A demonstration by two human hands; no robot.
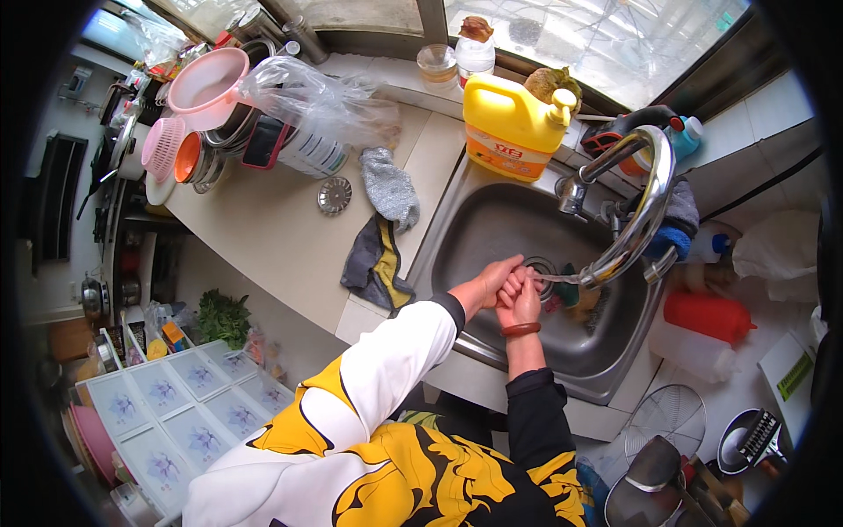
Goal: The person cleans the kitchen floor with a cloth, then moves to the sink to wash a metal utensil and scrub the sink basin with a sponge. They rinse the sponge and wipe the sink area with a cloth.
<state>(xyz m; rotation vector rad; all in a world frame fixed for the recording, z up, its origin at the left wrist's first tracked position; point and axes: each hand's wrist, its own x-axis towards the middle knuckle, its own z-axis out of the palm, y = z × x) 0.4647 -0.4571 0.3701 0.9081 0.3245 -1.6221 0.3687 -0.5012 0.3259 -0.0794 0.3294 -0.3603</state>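
Both of my hands are over the stainless steel sink [474, 217], pressed together under a thin stream of water from the curved chrome faucet [658, 197]. My left hand [498, 282] reaches in from the white sleeve, its fingers curled against the other hand. On the wrist of my right hand [520, 303] is a reddish-brown bracelet [520, 329]. No held object shows, but the touching fingers hide the palms, so how far each hand is closed is unclear. The drain [543, 269] lies just beyond the fingers. A green scrap and sponge-like items [583, 306] lie in the basin.
A yellow detergent jug [510, 125] stands behind the sink. Left of it lie a gray cloth [388, 188], a gray-yellow cloth [369, 263] and a metal strainer [334, 195]. A red squeeze bottle [705, 318] lies at right, above a wire skimmer [665, 421].
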